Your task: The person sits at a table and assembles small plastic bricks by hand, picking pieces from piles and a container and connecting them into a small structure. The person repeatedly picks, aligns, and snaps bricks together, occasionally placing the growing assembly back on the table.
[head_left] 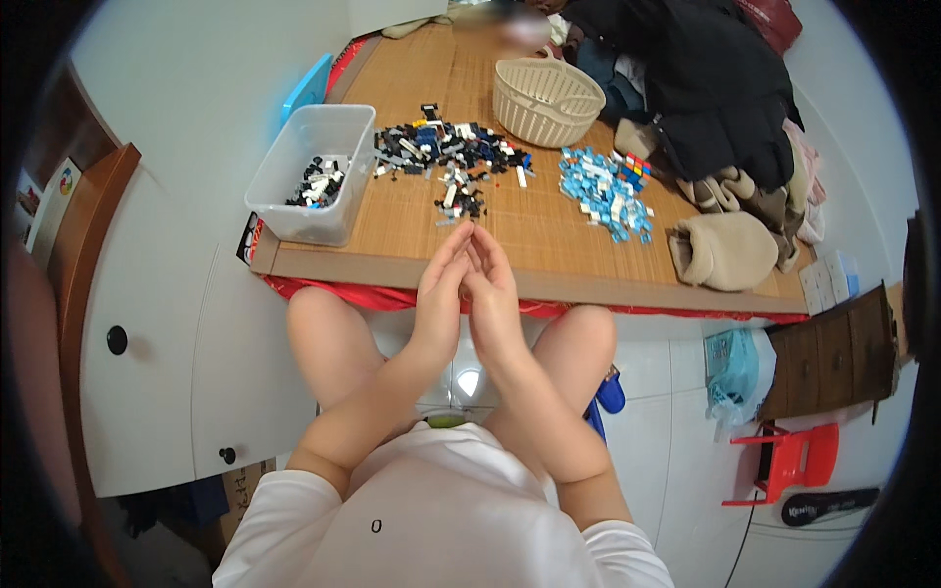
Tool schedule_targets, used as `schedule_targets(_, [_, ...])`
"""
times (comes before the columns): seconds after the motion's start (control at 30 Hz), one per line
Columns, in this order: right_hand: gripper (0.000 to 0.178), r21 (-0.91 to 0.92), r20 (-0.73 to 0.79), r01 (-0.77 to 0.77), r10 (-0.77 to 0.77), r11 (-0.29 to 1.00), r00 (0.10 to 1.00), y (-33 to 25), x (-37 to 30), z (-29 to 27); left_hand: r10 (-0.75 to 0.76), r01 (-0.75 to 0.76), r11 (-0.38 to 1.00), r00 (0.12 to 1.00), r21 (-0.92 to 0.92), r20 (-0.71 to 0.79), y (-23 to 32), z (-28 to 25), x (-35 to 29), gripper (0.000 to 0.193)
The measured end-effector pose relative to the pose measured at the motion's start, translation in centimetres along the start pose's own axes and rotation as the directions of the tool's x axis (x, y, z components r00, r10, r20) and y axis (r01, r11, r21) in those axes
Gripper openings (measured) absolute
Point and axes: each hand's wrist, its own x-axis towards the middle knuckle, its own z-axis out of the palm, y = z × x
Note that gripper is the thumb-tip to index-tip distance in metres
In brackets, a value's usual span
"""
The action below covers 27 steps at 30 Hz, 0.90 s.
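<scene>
My left hand (443, 279) and my right hand (493, 284) meet at the fingertips just over the near edge of the table. The fingers of both are bent in and pressed together; a tiny dark spot shows at the tips, and whatever lies between them is hidden. Right beyond the fingertips is a loose heap of black, white, grey and dark blue building bricks (453, 149). To its right spreads a second heap of light blue and white bricks (603, 194). A clear plastic bin (338, 220) at the left holds more black and white bricks.
A beige slotted basket (547, 103) stands behind the heaps. A colourful puzzle cube (635, 169) touches the blue heap. Dark jackets (711, 88) and a beige cloth item (725, 252) crowd the table's right side. A red chair (799, 461) stands on the floor at right.
</scene>
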Motion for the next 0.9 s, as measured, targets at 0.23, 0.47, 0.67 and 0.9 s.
schedule_targets(0.23, [0.047, -0.016, 0.126, -0.238, 0.238, 0.971, 0.963, -5.0, -1.7, -5.4, -0.171, 0.176, 0.98, 0.983, -0.097, 0.065, -1.1, 2.6, -2.4, 0.044])
schedule_targets(0.47, [0.041, 0.036, 0.134, -0.241, 0.234, 0.97, 0.963, -6.2, -3.5, -6.9, -0.171, 0.179, 0.981, 0.98, -0.079, 0.101, -1.3, 3.7, -3.8, 0.043])
schedule_targets(0.67, [0.048, 0.045, 0.192, -0.221, 0.208, 0.974, 0.959, -5.8, -3.8, -6.0, -0.139, 0.149, 0.982, 0.986, -0.112, 0.092, -0.8, 2.9, -4.1, 0.043])
schedule_targets(0.9, [0.045, 0.062, 0.237, -0.239, 0.218, 0.969, 0.947, -3.8, -2.8, -4.5, -0.104, 0.109, 0.987, 0.993, -0.12, 0.049, 0.1, 0.7, -3.7, 0.045])
